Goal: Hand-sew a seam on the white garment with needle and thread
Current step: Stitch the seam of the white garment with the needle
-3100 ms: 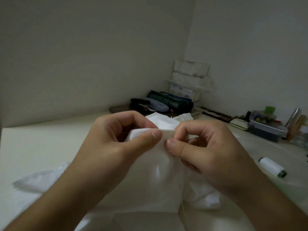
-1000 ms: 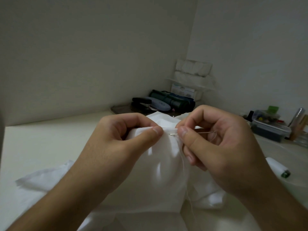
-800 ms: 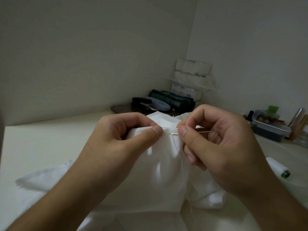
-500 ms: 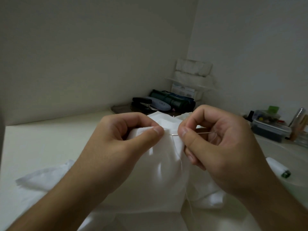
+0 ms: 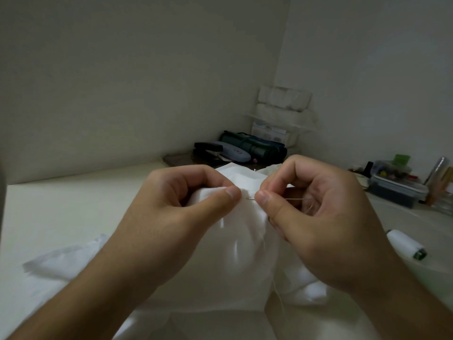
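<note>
The white garment point(image 5: 235, 253) is bunched up in front of me over the pale table. My left hand point(image 5: 171, 217) pinches its folded top edge between thumb and fingers. My right hand point(image 5: 316, 214) grips a thin steel needle point(image 5: 291, 199) between thumb and forefinger. The needle lies level, its point at the fabric edge just right of my left thumb. A white thread point(image 5: 275, 283) hangs down the cloth below my right hand.
A white thread spool point(image 5: 405, 244) lies on the table to the right. A clear lidded box point(image 5: 397, 190) of small items stands at the far right. Dark pouches and cases point(image 5: 247, 148) and stacked white packs point(image 5: 282, 106) fill the back corner.
My right hand brought the needle up level at the fabric edge. Over the last second its point has crept left toward my left thumb. My left hand kept its pinch.
</note>
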A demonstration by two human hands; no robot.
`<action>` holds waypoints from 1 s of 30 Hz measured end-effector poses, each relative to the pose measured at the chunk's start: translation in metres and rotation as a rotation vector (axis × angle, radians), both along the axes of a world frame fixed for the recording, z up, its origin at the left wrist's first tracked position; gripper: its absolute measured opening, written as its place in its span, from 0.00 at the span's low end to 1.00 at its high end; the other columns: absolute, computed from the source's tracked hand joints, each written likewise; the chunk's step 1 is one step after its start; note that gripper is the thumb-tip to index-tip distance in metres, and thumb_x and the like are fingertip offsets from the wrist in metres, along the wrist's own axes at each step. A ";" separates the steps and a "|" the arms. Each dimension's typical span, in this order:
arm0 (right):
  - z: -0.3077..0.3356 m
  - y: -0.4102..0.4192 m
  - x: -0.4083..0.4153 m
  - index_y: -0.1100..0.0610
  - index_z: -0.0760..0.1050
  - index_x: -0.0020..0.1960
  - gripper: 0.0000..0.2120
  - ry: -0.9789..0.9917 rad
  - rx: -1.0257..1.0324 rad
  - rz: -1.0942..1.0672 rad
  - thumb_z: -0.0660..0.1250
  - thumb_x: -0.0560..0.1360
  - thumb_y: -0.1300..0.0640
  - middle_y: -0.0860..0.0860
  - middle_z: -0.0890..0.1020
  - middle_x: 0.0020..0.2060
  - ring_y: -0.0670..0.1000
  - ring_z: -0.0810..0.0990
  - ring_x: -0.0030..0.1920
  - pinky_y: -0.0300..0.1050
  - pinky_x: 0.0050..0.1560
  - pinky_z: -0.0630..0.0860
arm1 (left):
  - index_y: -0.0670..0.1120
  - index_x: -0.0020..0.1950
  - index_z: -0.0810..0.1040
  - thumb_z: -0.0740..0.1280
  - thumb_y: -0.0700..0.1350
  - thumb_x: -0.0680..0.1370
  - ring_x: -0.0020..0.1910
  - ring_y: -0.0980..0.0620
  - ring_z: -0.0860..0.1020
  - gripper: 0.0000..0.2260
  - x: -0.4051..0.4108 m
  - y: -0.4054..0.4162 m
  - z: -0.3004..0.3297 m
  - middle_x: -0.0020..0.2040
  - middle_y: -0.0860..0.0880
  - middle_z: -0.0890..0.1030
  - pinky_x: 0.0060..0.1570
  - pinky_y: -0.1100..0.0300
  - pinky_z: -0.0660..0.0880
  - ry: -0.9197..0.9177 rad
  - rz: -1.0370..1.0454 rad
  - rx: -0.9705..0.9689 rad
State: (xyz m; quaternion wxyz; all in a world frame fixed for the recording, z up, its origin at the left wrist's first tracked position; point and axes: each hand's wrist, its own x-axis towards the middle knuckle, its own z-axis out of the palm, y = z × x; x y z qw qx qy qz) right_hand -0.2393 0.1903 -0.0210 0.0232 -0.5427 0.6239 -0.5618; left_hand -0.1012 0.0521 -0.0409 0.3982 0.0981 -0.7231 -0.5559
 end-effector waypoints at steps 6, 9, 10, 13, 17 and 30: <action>0.000 -0.002 -0.001 0.56 0.79 0.39 0.09 -0.014 -0.010 -0.005 0.76 0.75 0.63 0.55 0.84 0.36 0.48 0.78 0.28 0.36 0.30 0.73 | 0.48 0.40 0.87 0.74 0.51 0.71 0.32 0.53 0.81 0.07 0.001 0.000 0.000 0.33 0.48 0.83 0.32 0.62 0.74 0.008 -0.001 0.016; -0.001 -0.002 -0.001 0.56 0.79 0.38 0.10 -0.009 -0.016 -0.014 0.76 0.75 0.64 0.55 0.84 0.36 0.48 0.79 0.28 0.37 0.31 0.74 | 0.48 0.40 0.87 0.74 0.51 0.71 0.32 0.53 0.81 0.07 0.000 0.001 -0.001 0.33 0.48 0.83 0.32 0.61 0.75 0.008 -0.001 0.012; -0.001 -0.002 -0.002 0.56 0.78 0.38 0.10 -0.015 -0.020 -0.014 0.76 0.75 0.64 0.55 0.84 0.36 0.48 0.79 0.28 0.37 0.30 0.74 | 0.48 0.40 0.87 0.74 0.51 0.72 0.32 0.53 0.81 0.07 0.000 0.001 -0.001 0.33 0.48 0.83 0.32 0.62 0.75 0.010 -0.001 0.012; -0.002 -0.003 -0.004 0.56 0.78 0.37 0.11 -0.050 -0.026 0.008 0.76 0.75 0.65 0.55 0.84 0.36 0.48 0.78 0.27 0.37 0.29 0.72 | 0.49 0.40 0.87 0.74 0.51 0.72 0.32 0.53 0.81 0.07 0.000 0.000 -0.001 0.33 0.48 0.83 0.32 0.62 0.75 0.013 0.003 0.009; -0.001 -0.003 -0.006 0.57 0.79 0.37 0.11 -0.152 -0.049 0.056 0.75 0.76 0.67 0.55 0.82 0.32 0.46 0.76 0.25 0.34 0.27 0.71 | 0.48 0.41 0.86 0.74 0.52 0.72 0.32 0.51 0.79 0.08 0.000 0.000 -0.001 0.33 0.46 0.83 0.32 0.57 0.73 0.014 0.025 0.002; -0.001 -0.004 -0.009 0.61 0.78 0.38 0.07 -0.342 -0.045 0.183 0.74 0.71 0.60 0.53 0.73 0.25 0.50 0.68 0.23 0.40 0.24 0.66 | 0.48 0.40 0.86 0.73 0.51 0.72 0.32 0.55 0.80 0.08 0.001 0.000 0.000 0.33 0.49 0.83 0.32 0.64 0.74 0.013 0.019 -0.004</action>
